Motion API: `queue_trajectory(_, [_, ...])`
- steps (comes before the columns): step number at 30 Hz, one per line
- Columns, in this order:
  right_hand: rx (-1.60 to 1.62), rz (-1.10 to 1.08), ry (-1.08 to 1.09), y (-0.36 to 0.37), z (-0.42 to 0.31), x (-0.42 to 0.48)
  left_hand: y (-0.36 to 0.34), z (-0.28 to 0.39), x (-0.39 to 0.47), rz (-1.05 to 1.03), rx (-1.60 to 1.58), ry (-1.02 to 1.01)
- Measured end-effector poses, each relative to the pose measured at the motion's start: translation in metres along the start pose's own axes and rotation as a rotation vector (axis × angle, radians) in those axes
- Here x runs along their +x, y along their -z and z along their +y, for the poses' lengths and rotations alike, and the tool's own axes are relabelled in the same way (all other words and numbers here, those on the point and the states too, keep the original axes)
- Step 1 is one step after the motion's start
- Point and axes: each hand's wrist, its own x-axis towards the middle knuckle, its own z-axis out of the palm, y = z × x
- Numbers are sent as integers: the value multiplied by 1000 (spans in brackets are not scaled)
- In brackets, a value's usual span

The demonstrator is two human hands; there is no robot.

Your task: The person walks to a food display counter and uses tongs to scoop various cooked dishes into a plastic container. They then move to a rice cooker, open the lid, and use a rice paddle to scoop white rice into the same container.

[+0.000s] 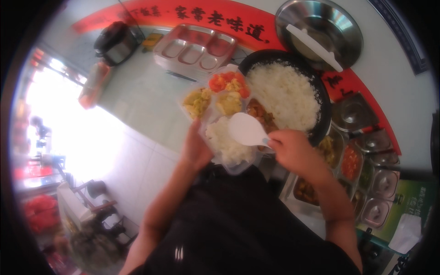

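Observation:
My left hand (197, 147) holds the left side of a clear plastic compartment meal tray (237, 168). Its compartments hold tomato with egg (228, 82), two yellowish-green dishes, a brown dish (257, 111) and white rice (227, 146). In my right hand (292, 149) is the handle of a white rice paddle (248, 130), its blade over the rice compartment. Behind the tray's right side stands a black pot (325, 103) of cooked rice (283, 94). My left fingertips under the tray are hidden.
Stacked steel compartment trays (165, 65) stand beyond the tray. A steel basin (354, 37) with a white bar-shaped utensil (314, 48) sits behind the rice pot. Steel food pans (350, 163), some lidded, line the right. An electric cooker (117, 43) stands far left; chairs are at lower left.

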Motion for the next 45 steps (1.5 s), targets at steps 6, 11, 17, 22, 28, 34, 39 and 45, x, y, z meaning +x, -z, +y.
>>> queue_trajectory(6, [-53,15,132,-18,-3,19,-4,1,0,0,10,-8])
queue_trajectory(11, [-24,-143,-23,18,-18,-12,-2,1,-3,-55,-38,-33])
queue_trajectory(17, [19,-178,-64,18,11,-20,-9,1,7,-55,-45,12])
queue_trajectory(22, [187,103,-252,83,41,-8,0,7,8,0,28,-1])
queue_trajectory(28, [13,-46,-559,123,121,-19,-5,16,4,-11,86,21])
queue_trajectory(34, [172,-149,-575,76,159,11,-13,13,0,30,99,-10])
queue_trajectory(39, [256,-48,-530,42,168,43,-12,12,-1,63,121,-31])
queue_trajectory(45, [295,102,-410,17,177,63,-14,9,-1,27,84,-18])
